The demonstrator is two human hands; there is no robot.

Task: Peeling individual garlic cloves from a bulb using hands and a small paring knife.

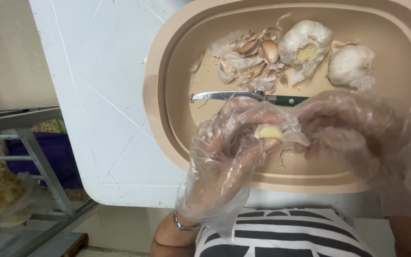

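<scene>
Both my hands wear loose, see-through plastic gloves, crinkled and baggy, far wider than my fingers. The glove on my left hand (229,157) flares open at the cuff, and just below it a thin silvery bracelet (185,224) circles my wrist. My right hand (353,138) is wrapped the same way. My shirt (281,235) has black and white stripes.

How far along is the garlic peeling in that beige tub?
Done: a pile of papery garlic skins lies in the beige plastic tub. In hand: the gloved left hand and right hand hold a pale, partly peeled clove. Left: one opened garlic bulb and one whole white bulb.
</scene>
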